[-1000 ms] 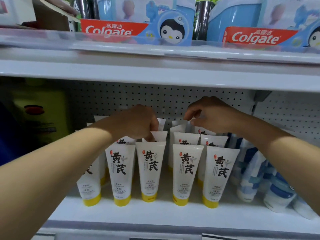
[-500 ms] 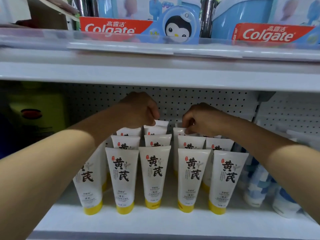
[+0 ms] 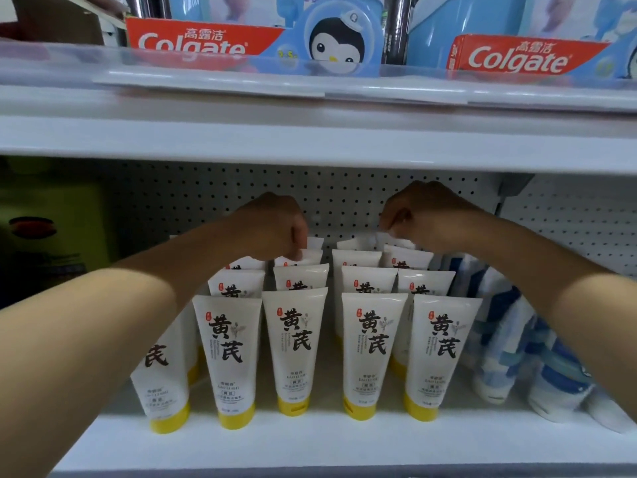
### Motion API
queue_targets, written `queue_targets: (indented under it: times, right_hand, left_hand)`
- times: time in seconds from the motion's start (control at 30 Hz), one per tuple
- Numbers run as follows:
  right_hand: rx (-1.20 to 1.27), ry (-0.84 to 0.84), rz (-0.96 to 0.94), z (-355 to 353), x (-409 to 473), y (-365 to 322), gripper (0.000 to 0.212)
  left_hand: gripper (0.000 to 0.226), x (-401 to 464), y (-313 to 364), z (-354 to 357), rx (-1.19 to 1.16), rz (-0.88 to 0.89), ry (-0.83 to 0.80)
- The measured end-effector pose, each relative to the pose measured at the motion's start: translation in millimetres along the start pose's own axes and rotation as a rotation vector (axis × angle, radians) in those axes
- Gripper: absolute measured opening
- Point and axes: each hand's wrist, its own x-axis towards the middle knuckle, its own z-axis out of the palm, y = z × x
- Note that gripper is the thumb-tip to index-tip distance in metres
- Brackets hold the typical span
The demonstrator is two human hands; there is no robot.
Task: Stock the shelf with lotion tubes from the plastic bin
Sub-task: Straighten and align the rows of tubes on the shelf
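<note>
Five white lotion tubes (image 3: 295, 350) with yellow caps line the front row; two red Colgate boxes (image 3: 203, 41) sit on the shelf above.

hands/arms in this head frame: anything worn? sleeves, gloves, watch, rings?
Nothing worn shows. The left hand and right hand are bare, with no gloves. Both forearms are bare from wrist to the frame edges, so no sleeve, cuff, watch or wristband is visible. Fingers are mostly turned away from the camera, so rings cannot be ruled out. No markings show.
</note>
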Motion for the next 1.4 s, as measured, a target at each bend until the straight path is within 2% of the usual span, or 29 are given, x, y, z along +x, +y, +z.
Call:
queue_targets:
  times: [0.13, 0.27, 0.37, 0.47, 0.67, 0.73, 0.83, 0.9, 1.1, 1.17, 1.27, 1.4]
  right_hand:
    - [-0.039, -0.106, 0.068, -4.5, -6.9, 16.0, 0.013]
    - [-0.162, -0.203, 0.054, 8.1, -8.7, 21.6, 0.019]
    - [-0.178, -0.204, 0.048, 10.3, -8.6, 23.3, 0.019]
    - [-0.186, -0.198, 0.037, 10.3, -9.1, 25.4, 0.017]
    - [-0.168, -0.228, 0.062, 9.6, -6.8, 24.7, 0.020]
    - [-0.125, -0.174, 0.071, 6.5, -5.8, 22.1, 0.023]
    - [-0.009, -0.001, 0.026, 0.8, 3.0, 16.5, 0.020]
    - [0.005, 0.022, -0.039, 0.8, 12.0, 10.0, 0.021]
    - [-0.065, -0.151, -0.125, 16.4, 35.4, -5.6, 0.035]
    - [-0.096, -0.206, -0.133, 22.8, 42.8, -7.9, 0.030]
    - [-0.138, -0.247, -0.137, 27.7, 49.8, -9.7, 0.007]
    - [-0.152, -0.225, -0.112, 33.2, 53.8, -9.7, 0.022]
  left_hand:
    - [0.006, 0.0, -0.3, 0.0, -0.022, 0.002, 0.014]
    - [0.010, 0.8, 1.1, -1.2, -0.032, 0.008, 0.000]
    - [0.008, 0.5, 1.2, -5.7, -0.105, 0.020, 0.013]
    - [0.007, 1.8, -1.3, -13.0, -0.183, 0.035, 0.098]
    - [0.015, 13.5, -13.0, -14.6, -0.138, 0.066, 0.161]
    - [0.017, 17.4, -14.2, -12.5, -0.121, 0.068, 0.143]
    - [0.017, 23.6, -13.0, -8.2, -0.071, 0.070, 0.081]
    - [0.018, 28.9, -13.1, -4.2, -0.032, 0.060, 0.035]
    - [0.026, 37.2, -18.6, 5.6, 0.037, 0.048, -0.015]
    - [0.025, 36.5, -19.9, 5.6, 0.025, 0.049, -0.005]
    - [0.022, 35.6, -22.1, 5.3, -0.001, 0.045, 0.003]
    - [0.020, 36.8, -23.9, 7.0, -0.004, 0.037, 0.013]
